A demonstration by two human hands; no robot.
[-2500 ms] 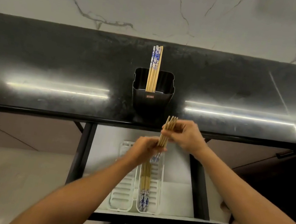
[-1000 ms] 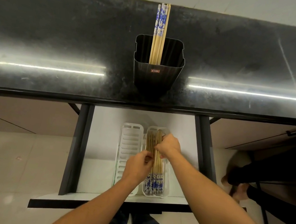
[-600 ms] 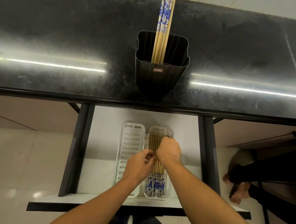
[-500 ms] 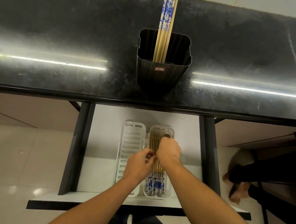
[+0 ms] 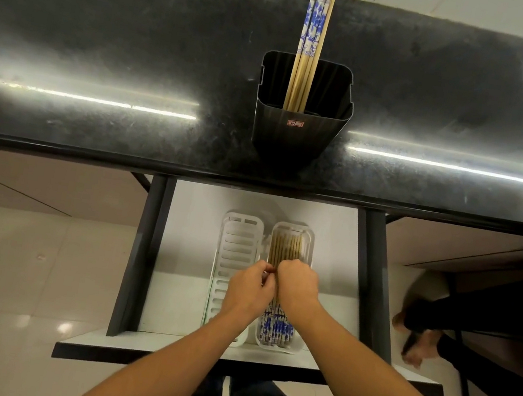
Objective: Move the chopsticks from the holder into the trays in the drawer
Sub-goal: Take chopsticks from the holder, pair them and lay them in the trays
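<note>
A black holder [image 5: 298, 128] stands on the dark countertop with several chopsticks [image 5: 310, 44] upright in it, blue-and-white ends up. Below it the drawer [image 5: 326, 276] is pulled out with two white slotted trays side by side. The left tray [image 5: 240, 239] holds nothing. The right tray [image 5: 310, 239] holds several chopsticks [image 5: 288, 248], plain tips far, patterned ends near. My left hand [image 5: 251, 287] and my right hand [image 5: 297, 285] rest together over the middle of that bundle, fingers curled on it and hiding its middle.
The black countertop edge [image 5: 88, 155] overhangs the back of the drawer. The drawer's front panel [image 5: 159, 358] is near my body. Another person's legs and feet [image 5: 419, 339] stand on the tiled floor at the right, beside a dark cabinet.
Both hands have carried a bundle of chopsticks down from the counter edge into the right tray. Since half a second ago my right hand has slid slightly nearer, baring more of the tips.
</note>
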